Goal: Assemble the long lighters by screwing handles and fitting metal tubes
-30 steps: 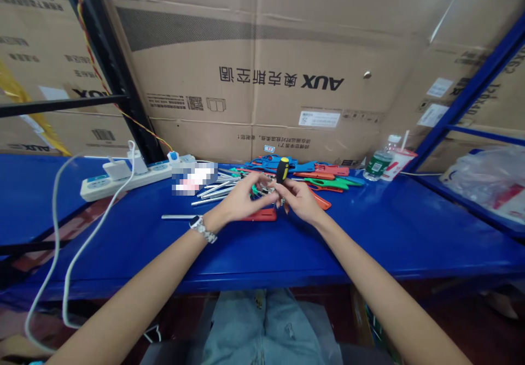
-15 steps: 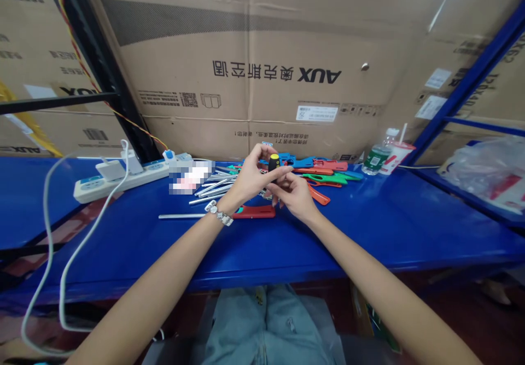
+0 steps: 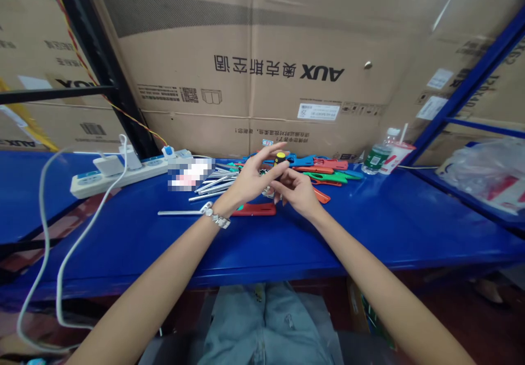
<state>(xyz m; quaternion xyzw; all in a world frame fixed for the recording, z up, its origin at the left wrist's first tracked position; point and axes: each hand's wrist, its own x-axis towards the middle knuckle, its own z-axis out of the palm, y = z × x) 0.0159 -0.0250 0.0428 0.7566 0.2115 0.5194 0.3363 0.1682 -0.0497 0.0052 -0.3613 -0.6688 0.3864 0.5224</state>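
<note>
Near the middle of the blue table (image 3: 262, 250), both my hands meet over a heap of coloured handles and metal rods. My left hand (image 3: 256, 178) has its fingers apart, with the thumb reaching across to my right hand. My right hand (image 3: 297, 191) has its fingers pressed together on something small that they mostly hide. A small black and yellow screwdriver handle (image 3: 280, 158) stands upright between the hands, beside the left fingers. Below my left wrist lies a red lighter (image 3: 260, 210) with a long metal rod pointing left.
A white power strip (image 3: 110, 178) with plugs and cables lies at the left. Behind are metal rods (image 3: 209, 190) and green handles (image 3: 332, 176). A bottle (image 3: 375, 157) and a cup (image 3: 397, 158) stand at the right, before a cardboard wall (image 3: 262, 37).
My left fingers have spread and stretched out to the right. The black and yellow handle has shifted slightly right. The camera view has moved a little.
</note>
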